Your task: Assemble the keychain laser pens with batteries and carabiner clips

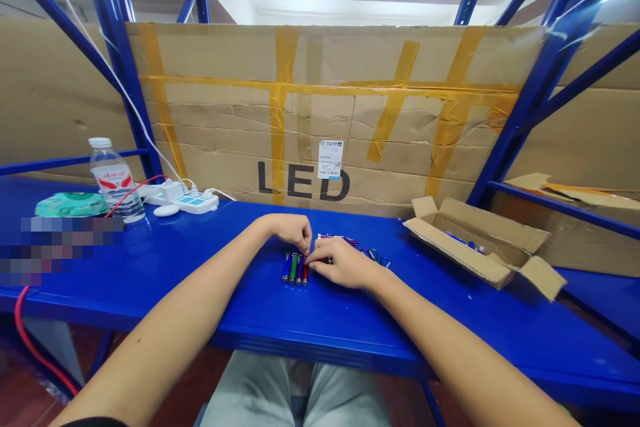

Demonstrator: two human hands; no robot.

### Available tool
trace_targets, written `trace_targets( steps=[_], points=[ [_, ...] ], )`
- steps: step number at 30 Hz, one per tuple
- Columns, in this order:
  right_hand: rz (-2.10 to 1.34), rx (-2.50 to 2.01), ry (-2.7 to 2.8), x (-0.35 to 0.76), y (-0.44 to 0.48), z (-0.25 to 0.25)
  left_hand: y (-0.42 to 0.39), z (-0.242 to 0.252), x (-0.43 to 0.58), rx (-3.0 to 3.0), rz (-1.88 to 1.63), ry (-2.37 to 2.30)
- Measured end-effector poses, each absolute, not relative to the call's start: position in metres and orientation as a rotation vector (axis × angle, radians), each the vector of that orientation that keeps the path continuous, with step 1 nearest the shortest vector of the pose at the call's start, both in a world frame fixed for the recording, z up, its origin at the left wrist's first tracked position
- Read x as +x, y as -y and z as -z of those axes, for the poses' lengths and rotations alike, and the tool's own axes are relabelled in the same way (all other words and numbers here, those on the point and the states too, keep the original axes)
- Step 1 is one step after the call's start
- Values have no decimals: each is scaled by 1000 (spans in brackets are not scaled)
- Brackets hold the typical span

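A short row of small coloured cylinders (295, 268), blue, green and red, lies side by side on the blue shelf top (210, 280). My left hand (293, 230) rests just behind the row with its fingers curled. My right hand (343, 262) lies at the right end of the row, fingers pinched on the last red cylinder. More small pieces with carabiner clips (373, 255) lie behind my right hand, partly hidden by it.
An open cardboard box (487, 247) holding more small items stands to the right. At the left are a water bottle (114, 180), a white power strip (187, 200), a teal pack (70, 203) and a red cable (30, 340). A taped cardboard wall marked LED (320, 113) closes the back.
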State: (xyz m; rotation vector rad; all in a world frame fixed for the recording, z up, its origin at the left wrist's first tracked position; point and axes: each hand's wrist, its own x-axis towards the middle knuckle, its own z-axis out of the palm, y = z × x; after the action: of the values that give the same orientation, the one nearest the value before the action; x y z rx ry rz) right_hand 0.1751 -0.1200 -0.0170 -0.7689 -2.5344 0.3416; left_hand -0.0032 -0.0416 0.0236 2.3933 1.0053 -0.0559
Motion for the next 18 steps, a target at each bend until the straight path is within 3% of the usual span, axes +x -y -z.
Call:
trace_targets(
  steps=[12,18],
  points=[
    [-313,-1144,2584,167,139,11,37,-17,1,2457,-271,-1114],
    [-620,-1282,2388,181,131,3,41,-11,12,2568,-529,-1042]
  ],
)
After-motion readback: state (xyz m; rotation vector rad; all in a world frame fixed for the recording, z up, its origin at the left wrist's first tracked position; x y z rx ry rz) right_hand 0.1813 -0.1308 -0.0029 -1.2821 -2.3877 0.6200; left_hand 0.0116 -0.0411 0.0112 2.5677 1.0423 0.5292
